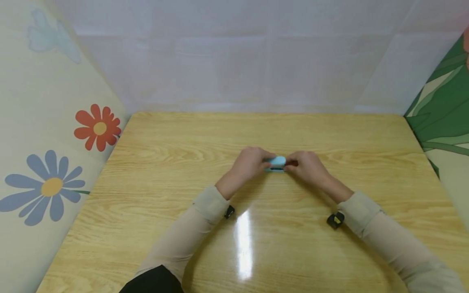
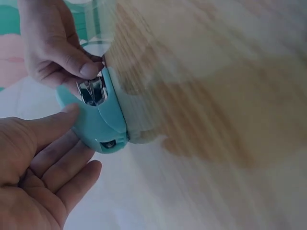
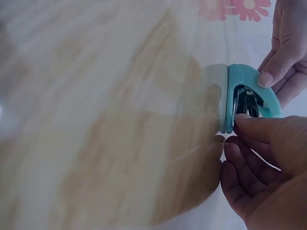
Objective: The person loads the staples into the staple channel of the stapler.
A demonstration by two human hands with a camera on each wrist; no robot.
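Observation:
A turquoise stapler [image 1: 277,161] stands on its base on the table, held between both hands. From its rounded rear end, my left hand [image 1: 253,163] grips it, thumb on one side and fingers on the other, as the left wrist view shows with the left hand [image 2: 43,163] lowest. At the front end, my right hand [image 1: 308,166] pinches near the shiny metal staple channel [image 2: 92,91]. The right wrist view has the right hand's thumb [image 3: 259,127] by that channel inside the stapler body [image 3: 249,76]. Whether a staple strip sits between the right fingertips is hidden.
The wood-grain table [image 1: 165,162] is glossy and reflects the stapler and a bright light streak [image 1: 243,244]. A pale cloth wall [image 1: 238,73] rises behind it. Flower-painted panels [image 1: 51,122] stand along the left, with green leaves [image 1: 445,110] on the right.

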